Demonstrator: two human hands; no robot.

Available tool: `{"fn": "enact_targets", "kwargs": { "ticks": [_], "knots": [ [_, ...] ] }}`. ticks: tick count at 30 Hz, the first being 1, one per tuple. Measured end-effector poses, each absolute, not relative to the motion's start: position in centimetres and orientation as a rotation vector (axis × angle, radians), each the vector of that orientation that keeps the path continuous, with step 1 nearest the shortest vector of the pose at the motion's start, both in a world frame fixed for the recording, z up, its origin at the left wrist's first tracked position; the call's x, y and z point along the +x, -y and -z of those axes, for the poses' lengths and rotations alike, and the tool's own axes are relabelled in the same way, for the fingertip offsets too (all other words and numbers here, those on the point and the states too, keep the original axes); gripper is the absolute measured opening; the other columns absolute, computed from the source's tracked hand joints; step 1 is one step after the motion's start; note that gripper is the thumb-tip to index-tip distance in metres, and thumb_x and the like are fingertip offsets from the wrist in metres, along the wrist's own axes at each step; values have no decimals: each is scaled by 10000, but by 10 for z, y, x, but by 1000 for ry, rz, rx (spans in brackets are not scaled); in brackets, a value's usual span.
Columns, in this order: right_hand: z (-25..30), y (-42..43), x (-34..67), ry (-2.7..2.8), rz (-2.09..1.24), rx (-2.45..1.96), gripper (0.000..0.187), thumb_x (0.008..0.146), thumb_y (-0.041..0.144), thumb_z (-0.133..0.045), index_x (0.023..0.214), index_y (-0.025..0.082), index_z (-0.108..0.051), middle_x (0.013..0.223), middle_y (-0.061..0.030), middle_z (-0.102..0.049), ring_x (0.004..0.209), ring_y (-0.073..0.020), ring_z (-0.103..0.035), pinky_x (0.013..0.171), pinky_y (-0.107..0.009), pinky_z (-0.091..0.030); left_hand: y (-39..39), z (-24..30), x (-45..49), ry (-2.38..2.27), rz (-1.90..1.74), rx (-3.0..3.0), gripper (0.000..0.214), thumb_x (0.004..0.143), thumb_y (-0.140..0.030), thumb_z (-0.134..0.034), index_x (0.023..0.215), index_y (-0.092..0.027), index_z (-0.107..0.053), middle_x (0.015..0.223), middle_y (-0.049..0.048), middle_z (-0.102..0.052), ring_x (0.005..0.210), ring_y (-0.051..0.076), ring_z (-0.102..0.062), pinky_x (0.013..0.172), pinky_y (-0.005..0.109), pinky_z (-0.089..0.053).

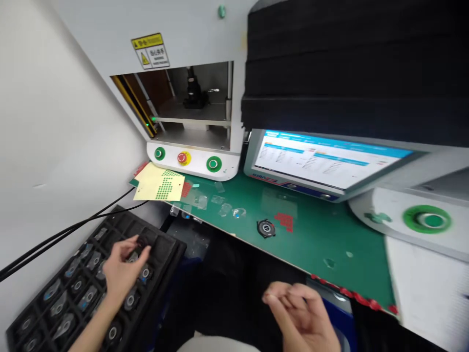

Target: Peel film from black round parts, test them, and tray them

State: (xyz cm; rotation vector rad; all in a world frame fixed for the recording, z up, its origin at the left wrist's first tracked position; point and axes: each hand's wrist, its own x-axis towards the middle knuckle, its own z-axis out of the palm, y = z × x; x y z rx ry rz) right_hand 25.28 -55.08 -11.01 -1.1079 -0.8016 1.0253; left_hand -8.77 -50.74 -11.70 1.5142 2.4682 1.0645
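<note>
My left hand (124, 266) is over a black compartment tray (161, 252) at the lower left. Its thumb and fingers are closed on a dark round part that looks like a watch case (142, 242), partly hidden and blurred. Several similar watch cases, some with clear or blue film, lie in the tray's compartments. My right hand (302, 313) is raised in front of the bench edge, fingertips pinched together; whatever is between them is too small to make out. Another black watch case (266, 228) lies back up on the green mat (234, 244), apart from both hands.
A white press machine (194, 161) with green buttons and a red emergency stop stands behind the mat. To its right is a lit monitor (326, 159) beneath a black cover. Yellow sticker sheets (159, 183), red stickers (285, 221) and clear film scraps (225, 210) lie on the mat. Black cables (78, 225) cross at left.
</note>
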Motion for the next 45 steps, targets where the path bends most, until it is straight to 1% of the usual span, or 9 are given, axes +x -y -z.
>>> {"fn": "enact_targets", "kwargs": {
  "ticks": [6,9,15,18,23,26,33,38,45],
  "knots": [
    [99,558,225,798,-885,-1276,371,866,312,-714,1166,247,-507,1106,-80,-669,1034,-201,-693,927,-363,-575,511,108,64,-1422,-1374,2081,243,762,-239,-742,893,-223,-538,935,80,-753,840,237,-763,740,334,-640],
    [100,562,225,851,-714,-1291,438,842,218,-724,1216,241,-497,1166,-99,-623,969,-209,-708,901,-401,-587,507,98,105,-1140,-1497,2115,227,805,-262,-739,908,-206,-545,917,105,-745,853,258,-763,738,347,-650],
    [95,560,247,931,-587,-1206,548,822,19,-656,1267,280,-471,1081,-52,-627,852,-154,-725,803,-316,-628,507,92,125,-889,-1565,2264,256,796,-125,-742,1007,-159,-602,993,143,-719,964,266,-732,794,350,-644],
    [85,556,259,900,-622,-1186,535,816,9,-650,1241,282,-476,1076,-33,-614,820,-122,-726,852,-292,-607,503,87,123,-880,-1392,2035,342,803,-134,-723,1119,-185,-600,1060,132,-706,1005,246,-706,862,374,-613],
    [71,553,278,900,-835,-1116,490,800,43,-678,1178,295,-495,1041,-19,-616,725,-131,-726,734,-283,-625,487,84,120,-553,-702,1171,427,861,-516,-686,1128,-184,-654,1019,139,-742,939,251,-742,807,338,-614],
    [68,553,286,895,-968,-1075,499,798,43,-676,1183,311,-505,1031,-12,-611,707,-126,-718,694,-268,-625,482,90,124,-298,-505,837,442,790,-420,-796,1148,-206,-649,1002,115,-758,819,245,-770,656,292,-628],
    [69,557,294,974,-1119,-1006,557,805,-4,-630,1216,346,-493,1077,-13,-619,746,-118,-698,635,-241,-618,481,100,127,-248,-429,746,492,616,-322,-926,1073,-262,-755,932,76,-788,831,247,-772,673,292,-635],
    [68,555,295,1030,-958,-1106,498,788,13,-672,1172,292,-523,1079,-35,-685,854,-168,-729,857,-365,-603,479,85,123,-446,-615,1203,657,513,-220,-967,1126,-327,-756,989,69,-776,839,208,-752,748,273,-623],
    [60,560,296,810,-972,-1095,316,790,5,-678,962,254,-584,723,35,-667,646,-109,-647,593,-187,-548,486,66,124,-616,-880,1523,666,555,-333,-949,1184,-295,-733,944,77,-766,780,189,-724,709,252,-625]
  ]
}}
